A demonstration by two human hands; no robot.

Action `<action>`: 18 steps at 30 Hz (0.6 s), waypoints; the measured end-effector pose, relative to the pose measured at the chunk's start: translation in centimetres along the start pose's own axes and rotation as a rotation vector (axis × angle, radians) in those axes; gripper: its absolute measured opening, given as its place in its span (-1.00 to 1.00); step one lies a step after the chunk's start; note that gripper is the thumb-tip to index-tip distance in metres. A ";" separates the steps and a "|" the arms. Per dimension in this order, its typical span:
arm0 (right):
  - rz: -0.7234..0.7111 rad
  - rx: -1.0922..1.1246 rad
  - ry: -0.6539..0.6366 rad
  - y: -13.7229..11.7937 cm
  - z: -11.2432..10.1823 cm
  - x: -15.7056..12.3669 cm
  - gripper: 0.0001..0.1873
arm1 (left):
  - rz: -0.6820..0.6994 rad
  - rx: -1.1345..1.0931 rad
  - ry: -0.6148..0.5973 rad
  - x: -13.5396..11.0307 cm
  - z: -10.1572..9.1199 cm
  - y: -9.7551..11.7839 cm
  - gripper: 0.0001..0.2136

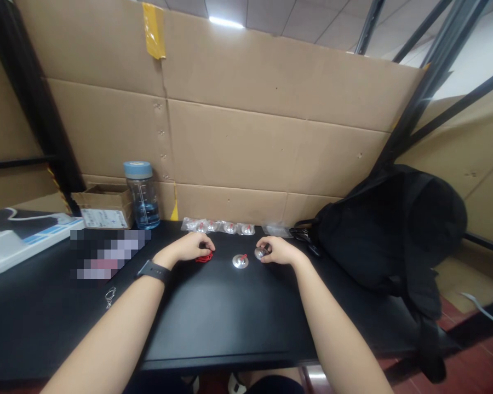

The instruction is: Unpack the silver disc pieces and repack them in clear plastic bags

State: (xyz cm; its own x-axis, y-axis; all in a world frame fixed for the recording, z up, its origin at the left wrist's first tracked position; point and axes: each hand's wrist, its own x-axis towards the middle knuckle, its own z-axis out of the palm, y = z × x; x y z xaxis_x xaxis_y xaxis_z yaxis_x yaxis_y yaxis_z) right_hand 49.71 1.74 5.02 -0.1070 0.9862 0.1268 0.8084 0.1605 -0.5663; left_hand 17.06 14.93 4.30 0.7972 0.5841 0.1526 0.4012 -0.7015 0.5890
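My left hand (194, 245) rests on the black table (213, 317) with its fingers curled on a bundle of red string (205, 256). My right hand (277, 250) is closed on a small silver cymbal (261, 253) at its fingertips. Between the two hands a second silver cymbal (240, 261) with a red knot lies flat on the table. A black watch (153, 271) is on my left wrist.
A row of clear bags with more silver cymbals (224, 226) lies along the cardboard wall (246, 142). A blue-lidded bottle (142, 194) and a small cardboard box (104, 207) stand at back left. A black backpack (390, 230) fills the right side. A metal clip (110, 296) lies at left.
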 end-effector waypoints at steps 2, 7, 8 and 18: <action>-0.015 0.027 -0.004 0.0 0.2 0.1 -0.46 | -0.004 0.028 0.002 0.1 0.1 -0.2 -0.80; -0.032 0.047 0.002 0.2 0.2 0.1 -0.39 | 0.012 0.119 0.021 0.2 0.3 -0.6 -0.87; -0.034 0.043 0.004 0.2 0.1 0.1 -0.40 | 0.016 0.131 0.026 0.2 0.3 -0.5 -0.87; -0.140 0.179 0.236 -2.3 0.9 0.6 -0.46 | 0.033 -0.050 0.277 0.6 1.5 3.2 -0.90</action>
State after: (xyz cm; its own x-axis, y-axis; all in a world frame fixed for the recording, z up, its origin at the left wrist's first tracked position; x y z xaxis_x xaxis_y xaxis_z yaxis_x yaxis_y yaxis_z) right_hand 47.22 1.97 5.66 -0.0555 0.9204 0.3871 0.6784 0.3192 -0.6617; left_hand 19.48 12.43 5.13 0.6532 0.6552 0.3796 0.3489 -0.7053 0.6171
